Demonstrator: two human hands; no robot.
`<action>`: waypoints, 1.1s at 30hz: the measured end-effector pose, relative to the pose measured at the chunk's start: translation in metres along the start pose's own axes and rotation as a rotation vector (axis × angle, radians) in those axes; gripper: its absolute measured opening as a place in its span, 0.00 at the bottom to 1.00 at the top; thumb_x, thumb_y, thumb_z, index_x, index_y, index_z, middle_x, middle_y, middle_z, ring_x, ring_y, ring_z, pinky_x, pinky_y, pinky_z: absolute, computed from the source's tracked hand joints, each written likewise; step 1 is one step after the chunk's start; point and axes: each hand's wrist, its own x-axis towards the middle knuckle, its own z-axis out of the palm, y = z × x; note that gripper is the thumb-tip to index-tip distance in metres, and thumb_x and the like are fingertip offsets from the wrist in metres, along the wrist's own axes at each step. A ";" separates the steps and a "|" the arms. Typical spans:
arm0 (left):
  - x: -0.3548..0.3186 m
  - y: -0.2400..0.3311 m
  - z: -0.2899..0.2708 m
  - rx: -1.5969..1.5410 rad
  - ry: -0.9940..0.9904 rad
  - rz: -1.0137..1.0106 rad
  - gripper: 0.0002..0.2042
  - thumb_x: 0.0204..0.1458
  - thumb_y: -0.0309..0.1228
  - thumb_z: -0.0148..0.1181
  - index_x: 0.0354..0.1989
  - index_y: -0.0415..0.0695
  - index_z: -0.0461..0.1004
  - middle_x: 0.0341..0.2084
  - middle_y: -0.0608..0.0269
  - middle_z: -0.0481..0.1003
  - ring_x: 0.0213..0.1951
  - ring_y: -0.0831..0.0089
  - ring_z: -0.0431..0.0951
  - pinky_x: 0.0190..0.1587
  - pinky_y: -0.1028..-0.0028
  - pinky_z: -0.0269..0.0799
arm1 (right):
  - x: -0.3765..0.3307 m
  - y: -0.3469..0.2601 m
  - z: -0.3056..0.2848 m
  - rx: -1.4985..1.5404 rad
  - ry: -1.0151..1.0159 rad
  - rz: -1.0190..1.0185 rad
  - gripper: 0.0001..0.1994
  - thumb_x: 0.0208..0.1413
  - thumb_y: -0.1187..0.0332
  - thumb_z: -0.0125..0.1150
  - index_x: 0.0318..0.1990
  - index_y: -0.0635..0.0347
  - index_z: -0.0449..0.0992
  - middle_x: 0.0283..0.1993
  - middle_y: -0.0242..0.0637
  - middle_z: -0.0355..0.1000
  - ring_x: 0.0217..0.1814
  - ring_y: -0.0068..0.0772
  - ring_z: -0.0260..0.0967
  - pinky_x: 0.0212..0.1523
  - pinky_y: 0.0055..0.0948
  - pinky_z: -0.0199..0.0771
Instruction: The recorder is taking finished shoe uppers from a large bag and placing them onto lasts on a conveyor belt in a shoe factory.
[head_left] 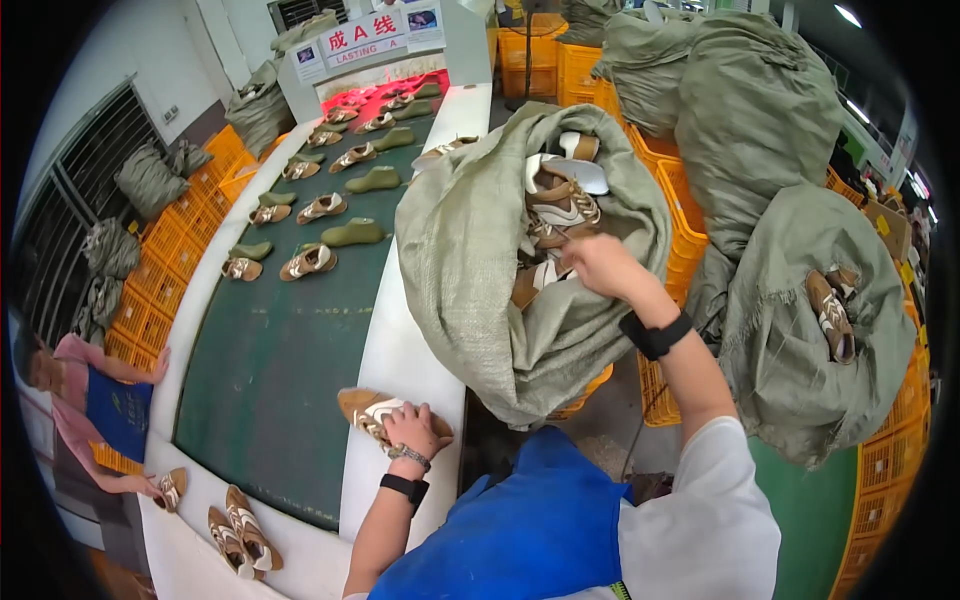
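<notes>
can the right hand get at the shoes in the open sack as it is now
Probably yes. The right hand is already at the mouth of the open grey-green sack, right beside the brown and white shoes piled inside. The cloth is folded back and nothing covers them.

The left hand [415, 428] is laid palm down, fingers spread, its forearm raised from the lower edge. The right hand [600, 265] is stretched forward and closed, the arm bent at the elbow.
</notes>
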 end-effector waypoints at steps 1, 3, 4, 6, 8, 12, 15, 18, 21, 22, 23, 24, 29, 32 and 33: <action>0.004 -0.005 -0.010 0.052 -0.058 -0.026 0.37 0.30 0.59 0.62 0.50 0.51 0.66 0.48 0.57 0.67 0.50 0.57 0.66 0.47 0.57 0.62 | 0.000 0.014 0.012 -0.050 -0.247 -0.066 0.10 0.44 0.71 0.53 0.35 0.56 0.76 0.31 0.44 0.74 0.39 0.46 0.70 0.39 0.39 0.70; 0.014 -0.013 -0.047 -0.216 0.174 -0.022 0.28 0.36 0.46 0.64 0.47 0.46 0.68 0.44 0.54 0.70 0.47 0.56 0.69 0.46 0.59 0.64 | 0.005 0.023 0.040 -0.128 -0.294 -0.064 0.12 0.42 0.66 0.58 0.37 0.53 0.77 0.34 0.43 0.74 0.40 0.44 0.71 0.41 0.38 0.70; 0.020 -0.016 -0.069 -0.354 0.349 0.008 0.25 0.39 0.41 0.63 0.46 0.44 0.69 0.43 0.53 0.70 0.46 0.56 0.69 0.46 0.59 0.65 | 0.009 0.003 0.045 -0.156 -0.187 0.028 0.13 0.42 0.66 0.60 0.38 0.53 0.77 0.36 0.42 0.73 0.42 0.44 0.70 0.41 0.37 0.70; 0.019 0.021 -0.137 -0.406 0.929 0.295 0.17 0.41 0.31 0.60 0.41 0.41 0.70 0.40 0.52 0.71 0.45 0.55 0.70 0.47 0.64 0.64 | 0.019 0.000 0.070 -0.197 -0.002 -0.133 0.16 0.49 0.66 0.50 0.47 0.50 0.71 0.40 0.42 0.73 0.45 0.44 0.69 0.41 0.39 0.69; 0.019 0.072 -0.182 -0.431 0.882 0.735 0.21 0.43 0.38 0.60 0.45 0.43 0.68 0.42 0.55 0.71 0.50 0.54 0.66 0.53 0.59 0.60 | 0.030 0.008 0.112 -0.296 0.088 -0.312 0.15 0.50 0.68 0.47 0.47 0.50 0.70 0.41 0.41 0.72 0.46 0.44 0.68 0.42 0.39 0.69; 0.041 0.088 -0.136 -0.171 0.748 0.789 0.24 0.43 0.46 0.59 0.46 0.45 0.68 0.45 0.59 0.69 0.55 0.57 0.61 0.58 0.57 0.51 | 0.060 -0.010 0.102 -0.326 -0.275 -0.387 0.16 0.52 0.68 0.43 0.49 0.48 0.68 0.44 0.39 0.70 0.48 0.44 0.66 0.44 0.40 0.68; 0.052 0.047 -0.092 -0.139 0.623 0.533 0.23 0.41 0.46 0.60 0.44 0.45 0.69 0.44 0.61 0.69 0.53 0.59 0.63 0.57 0.58 0.52 | 0.039 0.020 0.043 0.130 0.072 -0.160 0.29 0.37 0.73 0.62 0.52 0.52 0.64 0.48 0.44 0.68 0.50 0.46 0.65 0.49 0.38 0.66; 0.036 0.041 -0.094 -0.170 0.636 0.500 0.23 0.40 0.44 0.62 0.43 0.45 0.69 0.43 0.60 0.70 0.53 0.59 0.63 0.57 0.58 0.52 | 0.007 0.036 -0.017 1.076 0.455 0.006 0.35 0.37 0.76 0.66 0.57 0.57 0.57 0.50 0.40 0.66 0.51 0.35 0.66 0.50 0.29 0.67; 0.029 0.042 -0.106 -0.200 0.591 0.507 0.23 0.40 0.41 0.63 0.44 0.44 0.69 0.43 0.57 0.70 0.52 0.56 0.64 0.56 0.58 0.54 | -0.017 0.033 -0.041 1.667 0.553 0.135 0.26 0.49 0.72 0.60 0.55 0.61 0.58 0.50 0.37 0.65 0.49 0.33 0.66 0.47 0.33 0.70; 0.028 0.043 -0.113 -0.203 0.595 0.502 0.23 0.40 0.41 0.63 0.44 0.44 0.69 0.43 0.57 0.70 0.52 0.56 0.64 0.56 0.58 0.54 | -0.022 0.028 -0.039 1.819 0.555 0.092 0.23 0.51 0.72 0.58 0.55 0.61 0.59 0.49 0.36 0.65 0.49 0.33 0.67 0.47 0.34 0.71; 0.027 0.045 -0.121 -0.477 0.549 0.505 0.26 0.41 0.41 0.63 0.48 0.42 0.65 0.43 0.57 0.70 0.52 0.56 0.64 0.55 0.59 0.55 | -0.027 0.019 -0.037 1.819 0.542 0.087 0.23 0.51 0.72 0.58 0.55 0.61 0.59 0.49 0.36 0.65 0.49 0.33 0.67 0.47 0.34 0.71; 0.021 0.045 -0.131 -0.749 0.499 0.497 0.30 0.42 0.41 0.63 0.53 0.41 0.62 0.44 0.56 0.70 0.51 0.56 0.65 0.55 0.59 0.56 | -0.033 0.004 -0.036 1.867 0.539 0.040 0.22 0.52 0.72 0.55 0.55 0.60 0.59 0.51 0.38 0.65 0.50 0.33 0.66 0.48 0.36 0.71; -0.006 0.019 -0.178 -2.270 0.479 0.416 0.28 0.53 0.31 0.53 0.61 0.42 0.48 0.49 0.56 0.67 0.51 0.66 0.68 0.53 0.67 0.64 | -0.055 -0.086 0.009 2.087 0.260 0.008 0.22 0.52 0.75 0.55 0.56 0.59 0.59 0.54 0.37 0.63 0.54 0.35 0.63 0.51 0.38 0.68; -0.031 -0.045 -0.160 -2.250 0.713 0.298 0.15 0.55 0.28 0.51 0.51 0.41 0.62 0.40 0.61 0.72 0.40 0.73 0.74 0.45 0.72 0.70 | -0.062 -0.124 0.044 1.991 -0.137 0.013 0.25 0.52 0.72 0.56 0.58 0.58 0.58 0.57 0.37 0.61 0.57 0.36 0.60 0.52 0.41 0.67; -0.040 -0.066 -0.147 -2.222 0.726 0.211 0.13 0.54 0.27 0.51 0.48 0.40 0.65 0.38 0.63 0.73 0.36 0.75 0.74 0.42 0.75 0.71 | -0.057 -0.124 0.059 2.160 -0.385 -0.113 0.27 0.51 0.69 0.57 0.59 0.57 0.56 0.58 0.37 0.60 0.59 0.36 0.58 0.53 0.43 0.66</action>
